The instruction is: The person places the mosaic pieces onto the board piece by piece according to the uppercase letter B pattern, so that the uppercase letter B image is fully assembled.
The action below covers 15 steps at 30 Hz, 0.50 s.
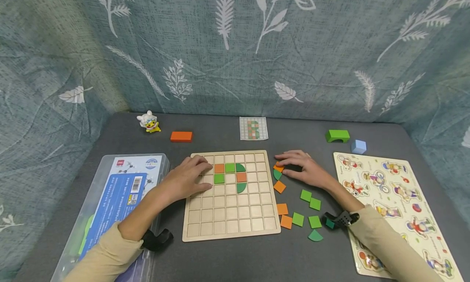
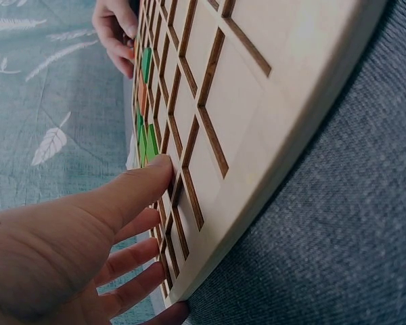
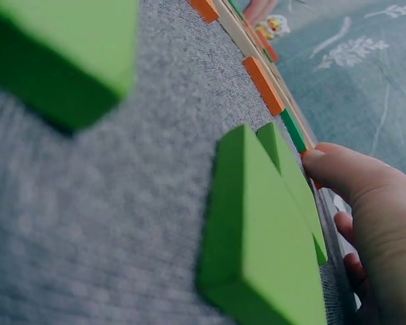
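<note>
A wooden grid board (image 1: 231,214) lies on the dark cloth. Set in its upper cells are two orange squares, among them one orange square (image 1: 219,168), two light green squares and two dark green quarter-circles, such as the upper quarter-circle (image 1: 240,167). My left hand (image 1: 188,176) rests on the board's left side, fingers spread, thumb (image 2: 145,186) over the cells and nothing held. Just off the right edge, my right hand (image 1: 306,167) pinches an orange square tile (image 1: 278,167) between thumb and fingers. Next to it lies a dark green quarter-circle (image 1: 277,174).
Loose orange and green tiles (image 1: 306,195) are scattered right of the board. A small pattern card (image 1: 244,129) lies behind it. A plastic case (image 1: 106,161) stands left, a picture puzzle board (image 1: 371,200) right. A toy figure (image 1: 148,122) and several blocks (image 1: 181,136) line the back.
</note>
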Motion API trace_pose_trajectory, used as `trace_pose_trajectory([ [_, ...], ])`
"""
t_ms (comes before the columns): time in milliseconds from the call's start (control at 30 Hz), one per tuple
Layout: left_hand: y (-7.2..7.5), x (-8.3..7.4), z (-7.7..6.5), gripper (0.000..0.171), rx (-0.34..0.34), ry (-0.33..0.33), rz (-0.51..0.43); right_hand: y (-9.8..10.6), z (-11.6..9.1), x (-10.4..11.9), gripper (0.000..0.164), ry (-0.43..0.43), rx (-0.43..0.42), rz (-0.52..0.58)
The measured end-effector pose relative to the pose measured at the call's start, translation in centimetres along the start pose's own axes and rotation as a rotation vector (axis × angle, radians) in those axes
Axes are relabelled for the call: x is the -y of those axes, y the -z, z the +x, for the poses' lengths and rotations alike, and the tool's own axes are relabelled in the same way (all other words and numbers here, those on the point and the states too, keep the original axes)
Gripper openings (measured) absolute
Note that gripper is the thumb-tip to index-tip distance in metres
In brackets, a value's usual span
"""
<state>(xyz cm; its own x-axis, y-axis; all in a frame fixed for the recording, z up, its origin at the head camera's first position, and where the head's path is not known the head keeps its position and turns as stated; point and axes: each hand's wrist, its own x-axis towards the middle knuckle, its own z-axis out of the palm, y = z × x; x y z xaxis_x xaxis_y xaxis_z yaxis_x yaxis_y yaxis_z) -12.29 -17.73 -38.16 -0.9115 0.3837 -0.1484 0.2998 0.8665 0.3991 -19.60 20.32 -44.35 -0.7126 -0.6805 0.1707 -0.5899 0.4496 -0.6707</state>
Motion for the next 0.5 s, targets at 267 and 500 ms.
trace_pose_trajectory([
  [267,-0.04,0.03,0.09,0.051,0.008,0.0,-0.003,-0.06,0.01,0.07,0.024,-0.023,-0.002,0.011],
  [500,0.03,-0.04,0.2,0.054,0.015,0.015,-0.004,-0.03,0.19,-0.03,0.021,0.014,-0.02,0.023],
])
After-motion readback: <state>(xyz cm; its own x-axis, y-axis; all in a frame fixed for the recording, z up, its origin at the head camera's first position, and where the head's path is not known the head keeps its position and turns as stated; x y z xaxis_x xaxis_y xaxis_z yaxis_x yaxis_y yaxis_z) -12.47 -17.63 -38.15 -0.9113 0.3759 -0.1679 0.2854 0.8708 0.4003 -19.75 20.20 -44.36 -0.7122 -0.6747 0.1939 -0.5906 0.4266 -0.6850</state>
